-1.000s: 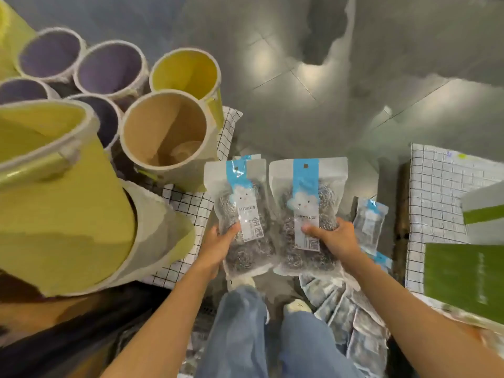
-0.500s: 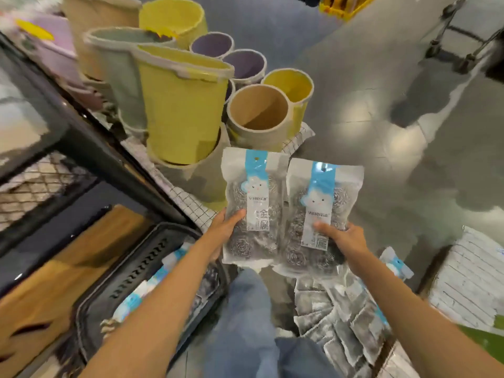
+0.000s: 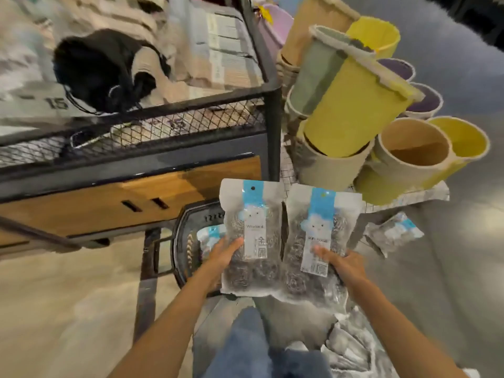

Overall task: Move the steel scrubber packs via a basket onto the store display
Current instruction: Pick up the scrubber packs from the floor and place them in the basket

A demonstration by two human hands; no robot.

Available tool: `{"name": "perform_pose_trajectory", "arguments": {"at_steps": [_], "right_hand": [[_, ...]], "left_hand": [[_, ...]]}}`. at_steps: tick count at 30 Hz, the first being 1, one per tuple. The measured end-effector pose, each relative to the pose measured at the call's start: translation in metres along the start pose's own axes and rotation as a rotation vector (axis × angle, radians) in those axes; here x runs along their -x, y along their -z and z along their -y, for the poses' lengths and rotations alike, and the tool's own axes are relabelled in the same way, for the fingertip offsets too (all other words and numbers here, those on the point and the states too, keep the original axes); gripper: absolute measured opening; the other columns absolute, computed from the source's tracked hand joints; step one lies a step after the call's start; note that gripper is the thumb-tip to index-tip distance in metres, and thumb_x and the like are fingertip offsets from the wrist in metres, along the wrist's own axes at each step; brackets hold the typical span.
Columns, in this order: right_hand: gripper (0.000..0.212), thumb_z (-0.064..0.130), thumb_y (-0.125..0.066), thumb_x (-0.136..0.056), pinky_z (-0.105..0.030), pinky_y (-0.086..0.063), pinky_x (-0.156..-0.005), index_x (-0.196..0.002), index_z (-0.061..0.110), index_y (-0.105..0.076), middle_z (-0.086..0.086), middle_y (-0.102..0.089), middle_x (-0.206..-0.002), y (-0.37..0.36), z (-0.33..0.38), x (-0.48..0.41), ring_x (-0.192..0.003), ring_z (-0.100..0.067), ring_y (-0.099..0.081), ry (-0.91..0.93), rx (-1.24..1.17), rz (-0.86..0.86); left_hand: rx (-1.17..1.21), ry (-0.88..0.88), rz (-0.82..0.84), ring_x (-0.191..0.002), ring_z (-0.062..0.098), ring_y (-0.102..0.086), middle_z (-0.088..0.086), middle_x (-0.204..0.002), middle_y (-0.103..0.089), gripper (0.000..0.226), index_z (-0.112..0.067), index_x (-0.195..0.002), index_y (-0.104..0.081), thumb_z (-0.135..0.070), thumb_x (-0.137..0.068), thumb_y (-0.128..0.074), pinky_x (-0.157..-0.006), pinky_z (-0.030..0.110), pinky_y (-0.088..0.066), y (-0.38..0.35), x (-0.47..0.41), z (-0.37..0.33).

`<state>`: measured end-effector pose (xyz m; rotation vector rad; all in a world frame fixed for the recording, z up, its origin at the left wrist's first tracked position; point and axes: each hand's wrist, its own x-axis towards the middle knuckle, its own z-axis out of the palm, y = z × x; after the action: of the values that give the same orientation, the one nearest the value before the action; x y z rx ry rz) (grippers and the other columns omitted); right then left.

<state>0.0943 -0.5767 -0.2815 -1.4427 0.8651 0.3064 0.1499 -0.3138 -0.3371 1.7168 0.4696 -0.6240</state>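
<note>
My left hand (image 3: 224, 254) grips one steel scrubber pack (image 3: 252, 236), a clear bag with a blue and white label, by its lower left edge. My right hand (image 3: 342, 264) grips a second scrubber pack (image 3: 317, 241) by its lower right side. Both packs stand upright, side by side, above the floor. Just behind and left of them sits a black basket (image 3: 181, 241) with another pack (image 3: 211, 233) inside. A loose pack (image 3: 394, 231) lies on the floor to the right, and several more packs (image 3: 351, 347) are heaped at the bottom right.
A black metal display shelf (image 3: 272, 110) with mesh front and wooden base (image 3: 109, 203) fills the left, holding packaged goods and a black item (image 3: 103, 66). Stacked yellow, beige and purple buckets (image 3: 360, 110) stand on the right. My jeans-clad legs (image 3: 261, 347) are at the bottom.
The view has swung left and up, bringing the display shelf and the basket into fuller view. Both hands still hold their packs, now nearer the basket.
</note>
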Motion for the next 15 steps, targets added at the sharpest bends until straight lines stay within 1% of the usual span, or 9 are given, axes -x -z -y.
{"name": "perform_pose_trajectory", "arguments": {"at_steps": [2,5,6,8,10,11,13,14,15], "right_hand": [[0.017,0.013,-0.075,-0.078,-0.011,-0.036,-0.032,-0.076,0.009,-0.059,-0.001,-0.062,-0.06,-0.022,0.004,-0.001,-0.037,-0.003,-0.057,0.01,0.068,0.04],[0.019,0.013,-0.077,-0.075,-0.016,-0.048,-0.041,-0.087,0.005,-0.065,-0.008,-0.068,-0.073,-0.059,0.006,-0.008,-0.05,-0.012,-0.065,-0.045,0.135,0.109],[0.02,0.014,-0.078,-0.074,-0.019,-0.051,-0.042,-0.088,0.006,-0.066,-0.008,-0.07,-0.074,-0.07,0.007,-0.013,-0.052,-0.013,-0.066,-0.06,0.151,0.121],[0.017,0.015,-0.078,-0.074,-0.019,-0.048,-0.039,-0.084,0.008,-0.065,-0.003,-0.068,-0.061,-0.096,0.01,-0.022,-0.046,-0.01,-0.062,-0.065,0.189,0.126],[0.016,0.013,-0.077,-0.076,-0.016,-0.038,-0.031,-0.08,0.007,-0.062,0.005,-0.06,-0.043,-0.123,0.009,-0.037,-0.032,-0.003,-0.052,-0.078,0.217,0.12],[0.017,0.014,-0.077,-0.076,-0.015,-0.035,-0.03,-0.081,0.006,-0.063,0.006,-0.058,-0.041,-0.138,0.008,-0.044,-0.029,-0.001,-0.048,-0.096,0.242,0.108],[0.029,0.02,-0.082,-0.071,-0.016,-0.038,-0.033,-0.087,0.003,-0.066,-0.001,-0.063,-0.054,-0.167,0.001,-0.065,-0.033,-0.002,-0.051,-0.139,0.304,0.078],[0.04,0.028,-0.085,-0.065,-0.019,-0.045,-0.04,-0.091,0.003,-0.068,-0.006,-0.067,-0.064,-0.181,-0.005,-0.078,-0.042,-0.005,-0.058,-0.139,0.329,0.068],[0.053,0.039,-0.088,-0.055,-0.026,-0.054,-0.051,-0.092,0.006,-0.07,-0.008,-0.071,-0.075,-0.192,-0.013,-0.094,-0.055,-0.012,-0.065,-0.137,0.35,0.066]], "left_hand": [[0.073,0.061,-0.047,-0.131,0.021,-0.042,0.001,-0.145,-0.045,0.072,-0.017,-0.141,-0.042,-0.055,-0.083,-0.062,-0.109,0.04,-0.034,0.019,0.019,-0.007],[0.159,0.106,-0.063,-0.121,0.014,-0.047,-0.004,-0.134,-0.053,0.046,-0.022,-0.133,-0.049,-0.041,-0.092,-0.056,-0.102,0.032,-0.035,0.052,0.025,-0.002],[0.178,0.119,-0.083,-0.121,0.016,-0.048,-0.003,-0.133,-0.055,0.05,-0.022,-0.134,-0.049,-0.042,-0.089,-0.057,-0.104,0.034,-0.035,0.062,0.023,0.002],[0.182,0.153,-0.089,-0.12,0.02,-0.05,0.001,-0.132,-0.056,0.057,-0.02,-0.134,-0.049,-0.047,-0.086,-0.06,-0.106,0.039,-0.036,0.083,0.011,0.01],[0.199,0.214,-0.099,-0.115,0.019,-0.051,-0.001,-0.124,-0.058,0.043,-0.018,-0.13,-0.052,-0.04,-0.092,-0.056,-0.097,0.034,-0.037,0.105,-0.008,0.021],[0.19,0.229,-0.107,-0.113,0.019,-0.052,0.0,-0.122,-0.059,0.038,-0.018,-0.127,-0.053,-0.037,-0.094,-0.055,-0.093,0.033,-0.037,0.114,-0.018,0.024],[0.169,0.266,-0.125,-0.11,0.019,-0.054,0.003,-0.121,-0.06,0.034,-0.015,-0.124,-0.056,-0.033,-0.094,-0.056,-0.092,0.031,-0.038,0.132,-0.046,0.038],[0.167,0.283,-0.114,-0.108,0.02,-0.056,0.006,-0.122,-0.061,0.032,-0.013,-0.121,-0.057,-0.03,-0.094,-0.056,-0.092,0.031,-0.04,0.138,-0.062,0.043],[0.169,0.297,-0.114,-0.104,0.02,-0.057,0.009,-0.123,-0.061,0.028,-0.012,-0.118,-0.057,-0.027,-0.094,-0.056,-0.09,0.03,-0.041,0.144,-0.075,0.046]]}}
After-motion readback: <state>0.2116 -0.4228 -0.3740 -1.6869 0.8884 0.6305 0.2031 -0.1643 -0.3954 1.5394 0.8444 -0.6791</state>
